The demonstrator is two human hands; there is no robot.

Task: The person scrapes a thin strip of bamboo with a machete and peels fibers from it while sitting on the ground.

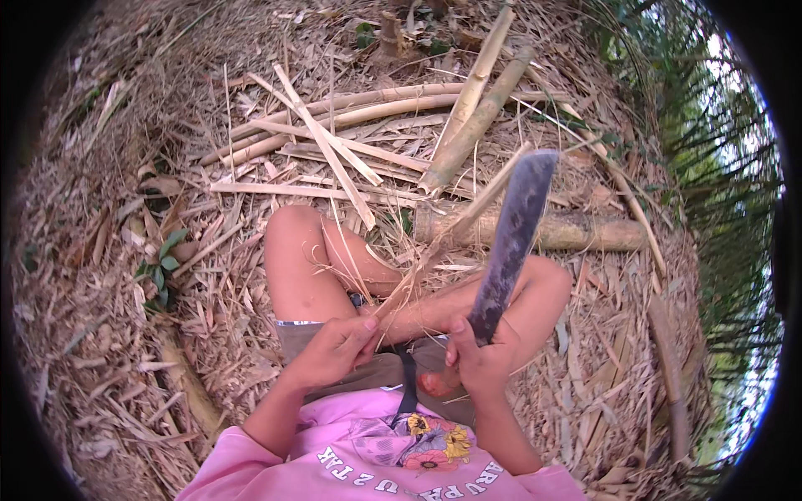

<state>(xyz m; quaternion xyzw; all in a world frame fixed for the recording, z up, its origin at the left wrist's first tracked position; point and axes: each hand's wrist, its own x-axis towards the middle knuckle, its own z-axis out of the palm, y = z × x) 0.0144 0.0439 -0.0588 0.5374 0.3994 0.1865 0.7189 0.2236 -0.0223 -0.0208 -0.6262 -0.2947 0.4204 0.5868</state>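
Observation:
My left hand pinches the near end of a thin bamboo strip that runs up and to the right, ending near the big knife's tip. My right hand grips the handle of a large dark knife, its blade pointing up and away from me, next to the strip. Both hands sit above my lap, between my bent bare knees. Loose split fibres hang from the strip near my left thumb.
Split bamboo slats and whole bamboo poles lie crossed on the ground ahead. A thicker log lies behind my right knee. Dry leaves and straw cover the ground; green growth stands at the right edge.

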